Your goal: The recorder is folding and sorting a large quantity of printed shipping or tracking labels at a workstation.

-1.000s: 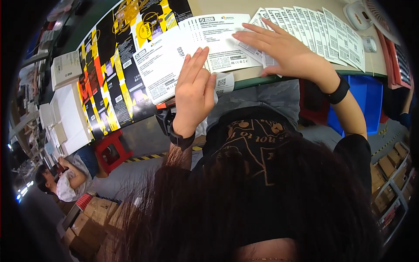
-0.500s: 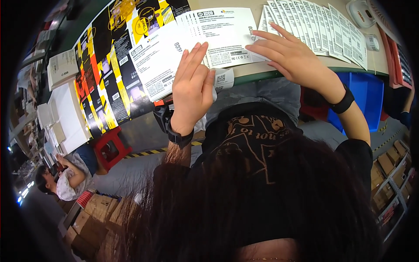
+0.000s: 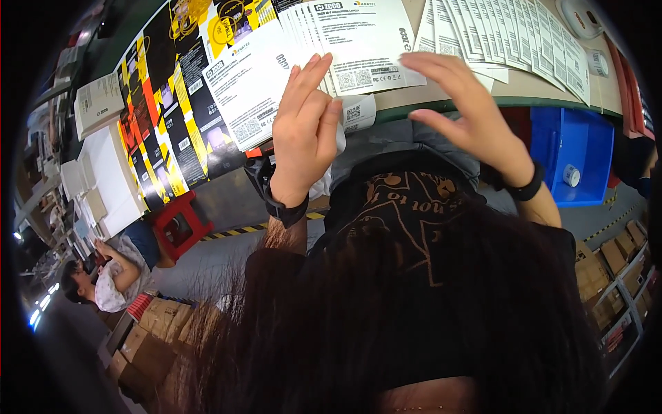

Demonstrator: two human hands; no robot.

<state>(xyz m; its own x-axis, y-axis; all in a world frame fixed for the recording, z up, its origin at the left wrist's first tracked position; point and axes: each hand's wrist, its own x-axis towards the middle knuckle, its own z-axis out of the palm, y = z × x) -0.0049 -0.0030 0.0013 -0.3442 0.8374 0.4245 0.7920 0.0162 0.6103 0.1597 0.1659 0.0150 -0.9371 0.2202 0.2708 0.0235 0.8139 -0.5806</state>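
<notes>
White printed cards lie fanned in overlapping rows along the table's near edge. My left hand [image 3: 303, 127] rests at the seam between a left stack of cards [image 3: 249, 86] and a middle fan of cards [image 3: 362, 41]. Its fingers are stretched out, and I see nothing held in them. Over the right end of the middle fan, my right hand [image 3: 472, 107] is spread with the thumb well apart and nothing in it. A white label strip [image 3: 360, 114] with a printed code hangs at the table edge beside my left hand.
Yellow-and-black printed sheets [image 3: 176, 110] cover the left of the table, with yellow cords [image 3: 189, 17] on top. Another card fan [image 3: 514, 41] lies at right. A blue bin [image 3: 572, 152] and a red stool [image 3: 181, 228] stand below. A person [image 3: 114, 276] sits at far left.
My right hand has drawn back slightly toward me and its thumb has swung wider from the fingers. My left hand stays nearly in place. A white roll in the blue bin has come into view.
</notes>
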